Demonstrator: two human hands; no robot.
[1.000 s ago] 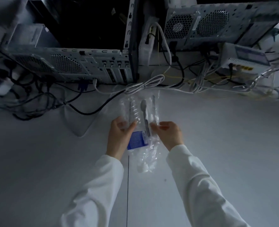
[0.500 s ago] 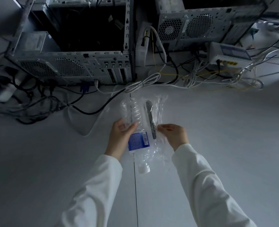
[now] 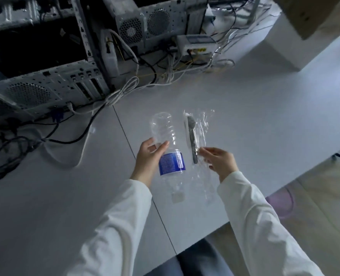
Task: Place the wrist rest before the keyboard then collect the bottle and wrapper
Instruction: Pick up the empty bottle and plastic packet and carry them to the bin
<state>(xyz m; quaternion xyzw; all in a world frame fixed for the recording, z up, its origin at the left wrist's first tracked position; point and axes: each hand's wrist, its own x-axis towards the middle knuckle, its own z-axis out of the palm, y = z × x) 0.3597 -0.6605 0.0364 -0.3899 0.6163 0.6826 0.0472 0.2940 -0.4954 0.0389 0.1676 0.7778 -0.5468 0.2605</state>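
My left hand (image 3: 149,158) grips a clear empty plastic bottle (image 3: 168,146) with a blue label, held above the white desk with its white cap pointing toward me. My right hand (image 3: 219,159) pinches a clear plastic wrapper (image 3: 200,128) that has a dark spoon inside it. Bottle and wrapper hang side by side with a small gap between them. No keyboard or wrist rest is in view.
Two open computer cases (image 3: 45,84) stand at the back of the white desk (image 3: 255,120), with a router (image 3: 197,43) and tangled cables (image 3: 123,90) around them. The desk's edge runs diagonally at the right, with wooden floor (image 3: 324,206) beyond.
Both hands have drawn apart, so the wrapper no longer overlaps the bottle. The view has swung to the right, bringing the desk's edge and the floor into sight.
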